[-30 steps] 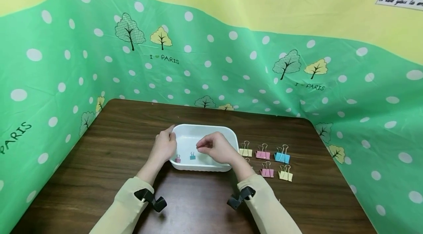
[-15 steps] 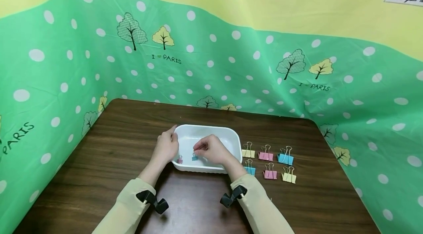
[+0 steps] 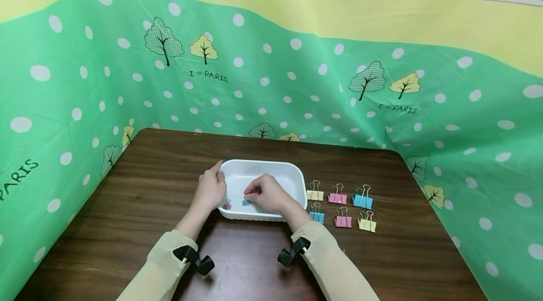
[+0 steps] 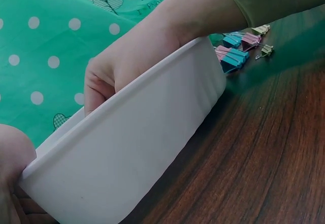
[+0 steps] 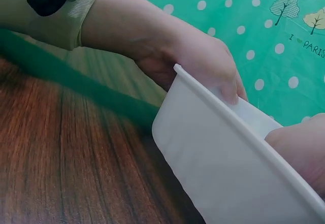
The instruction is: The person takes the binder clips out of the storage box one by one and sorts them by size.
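Observation:
A white plastic tray [image 3: 288, 188] lies on the table in front of the person. The left hand [image 3: 210, 188] grips its left side, with the thumb over the rim. Inside, the thumb and fingertips of the right hand [image 3: 268, 193] pinch a small blue binder clip [image 3: 245, 202] at its wire handles, which the fingers partly hide. A small pink binder clip [image 3: 227, 204] stands to the left of it, near the left hand. Both wrist views show the tray wall [image 4: 132, 137] from outside, hiding the right fingertips and the clips.
Two rows of larger binder clips stand right of the tray: yellow [image 3: 315, 195], pink [image 3: 337, 198] and blue [image 3: 362, 201] behind; blue [image 3: 316, 217], pink [image 3: 343, 221] and yellow [image 3: 366, 225] in front. A green patterned curtain [image 3: 271, 88] surrounds the dark wooden table [image 3: 140, 197].
The right hand has moved left and down inside the tray onto the small blue binder clip. The left hand keeps its grip on the tray, which stays in place.

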Tool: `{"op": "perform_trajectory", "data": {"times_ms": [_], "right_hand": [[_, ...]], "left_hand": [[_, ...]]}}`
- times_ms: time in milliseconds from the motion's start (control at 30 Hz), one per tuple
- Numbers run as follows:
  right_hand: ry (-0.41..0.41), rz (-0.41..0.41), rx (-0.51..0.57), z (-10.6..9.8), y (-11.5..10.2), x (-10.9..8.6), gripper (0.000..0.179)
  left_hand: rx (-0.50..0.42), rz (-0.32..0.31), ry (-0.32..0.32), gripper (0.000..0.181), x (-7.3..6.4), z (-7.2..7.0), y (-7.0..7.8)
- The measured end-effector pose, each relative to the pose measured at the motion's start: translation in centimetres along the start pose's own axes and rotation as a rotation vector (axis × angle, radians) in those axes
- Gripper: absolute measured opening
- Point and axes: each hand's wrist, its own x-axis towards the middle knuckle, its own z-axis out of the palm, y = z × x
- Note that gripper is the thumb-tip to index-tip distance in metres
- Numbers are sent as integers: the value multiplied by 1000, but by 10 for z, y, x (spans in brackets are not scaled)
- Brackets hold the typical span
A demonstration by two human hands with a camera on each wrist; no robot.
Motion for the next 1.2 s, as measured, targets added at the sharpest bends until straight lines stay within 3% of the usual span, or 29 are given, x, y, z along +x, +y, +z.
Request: {"op": "perform_trajectory", "data": {"times_ms": [800, 1200], "right_hand": [[-1, -46, 32, -7, -9, -7, 7], [74, -55, 40, -38, -20, -24, 6]], "left_hand": [[4, 4, -20, 50, 0, -2, 0], [-3, 6, -37, 51, 0, -5, 1]]}}
